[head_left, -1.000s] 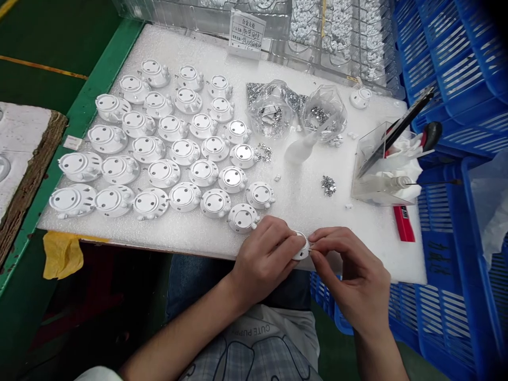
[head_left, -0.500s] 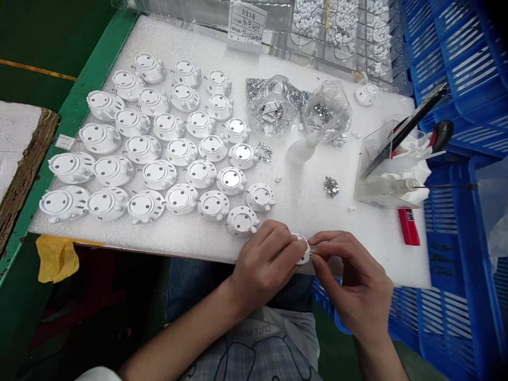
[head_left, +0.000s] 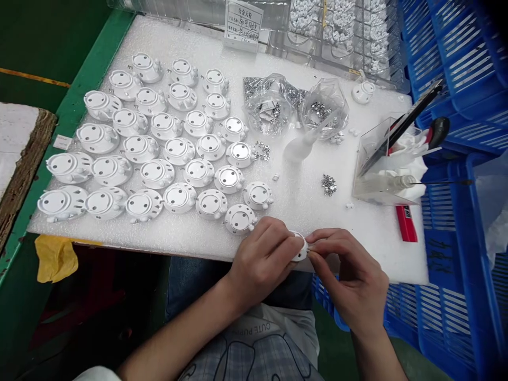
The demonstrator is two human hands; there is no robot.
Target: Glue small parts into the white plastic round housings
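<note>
Small rounded white part with dark holes (head_left: 300, 255), held at the near edge of the white foam sheet (head_left: 293, 203) that covers the green-edged bench (head_left: 95, 79). Left hand (head_left: 264, 256) curled over it, fingers gripping and hiding most of its face. Right hand (head_left: 351, 272) at its right rim, thumb and forefinger pinched together — whatever lies between the tips is too small to tell.

Close by on the left: rows of similar white rounded parts (head_left: 240, 218), the nearest just beyond the left knuckles. Ahead, a translucent squeeze bottle (head_left: 297, 151), its slanted nozzle crossing in front of one clear plastic bag of silver bits (head_left: 323, 108). Loose pile of silver pieces (head_left: 328, 185) to the bottle's right. Beyond the right hand: red block (head_left: 406, 224) and clear tool box (head_left: 373, 198) — black tweezers (head_left: 413, 119) jutting out toward the blue slatted crates (head_left: 444, 222).
</note>
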